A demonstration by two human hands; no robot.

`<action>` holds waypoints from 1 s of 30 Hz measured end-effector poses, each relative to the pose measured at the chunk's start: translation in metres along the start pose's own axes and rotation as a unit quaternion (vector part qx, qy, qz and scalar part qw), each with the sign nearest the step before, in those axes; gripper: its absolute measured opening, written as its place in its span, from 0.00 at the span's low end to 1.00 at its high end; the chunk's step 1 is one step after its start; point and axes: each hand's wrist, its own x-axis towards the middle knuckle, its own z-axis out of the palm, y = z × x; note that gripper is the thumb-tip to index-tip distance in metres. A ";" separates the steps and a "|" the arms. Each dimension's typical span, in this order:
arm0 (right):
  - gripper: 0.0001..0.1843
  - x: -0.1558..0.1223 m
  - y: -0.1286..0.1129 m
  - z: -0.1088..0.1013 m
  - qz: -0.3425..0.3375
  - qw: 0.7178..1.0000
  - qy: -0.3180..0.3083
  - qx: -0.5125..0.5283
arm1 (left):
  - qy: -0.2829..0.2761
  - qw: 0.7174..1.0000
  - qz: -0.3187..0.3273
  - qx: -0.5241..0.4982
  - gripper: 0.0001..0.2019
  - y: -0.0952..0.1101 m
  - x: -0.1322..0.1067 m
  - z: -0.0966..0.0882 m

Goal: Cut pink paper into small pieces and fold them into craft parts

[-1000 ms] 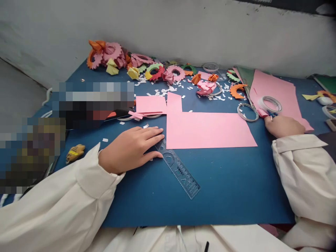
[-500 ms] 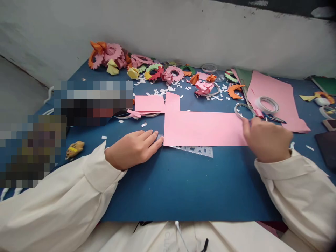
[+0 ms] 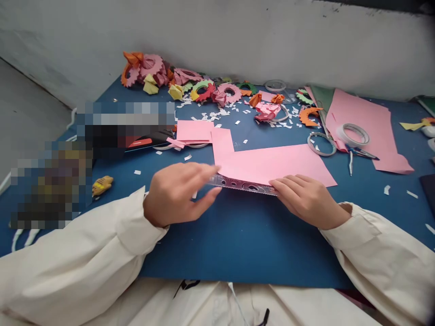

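Observation:
A long pink paper sheet (image 3: 272, 160) lies in front of me, its left end next to a narrow pink strip (image 3: 222, 140). Along its near edge is a clear plastic stencil ruler (image 3: 234, 183) with cut-out shapes, partly under the paper. My right hand (image 3: 306, 199) has its fingers closed over the ruler's right end, at the paper's near edge. My left hand (image 3: 185, 192) is at the ruler's left end, thumb and fingers apart above and below it, slightly blurred. Behind the left hand sits a folded pink paper stack (image 3: 195, 131).
Tape rolls (image 3: 355, 135), scissors (image 3: 362, 153) and a larger pink sheet (image 3: 360, 117) lie at the right. Crumpled paper and toothed paper rings (image 3: 227, 93) line the wall among white scraps. A small yellow striped figure (image 3: 103, 185) lies at the left.
My right hand has moved left from the paper's right end to the ruler. My left hand has lifted and parted its fingers. The sheet has turned slightly, its right end now uncovered.

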 end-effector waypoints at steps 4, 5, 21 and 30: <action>0.07 0.003 -0.007 0.001 -0.021 0.998 0.003 -0.064 | -0.105 0.852 -0.419 -0.295 0.24 -0.003 0.011 0.003; 0.08 0.005 -0.009 0.001 -0.040 0.996 -0.005 -0.082 | -0.147 0.792 -0.468 -0.363 0.25 -0.004 0.015 0.003; 0.13 0.001 0.004 -0.005 0.007 0.986 -0.085 -0.141 | -0.184 0.798 -0.473 -0.323 0.11 -0.016 0.015 0.020; 0.18 -0.004 0.021 0.000 0.054 0.989 -0.096 -0.098 | -0.177 0.874 -0.404 -0.205 0.18 0.003 0.011 0.022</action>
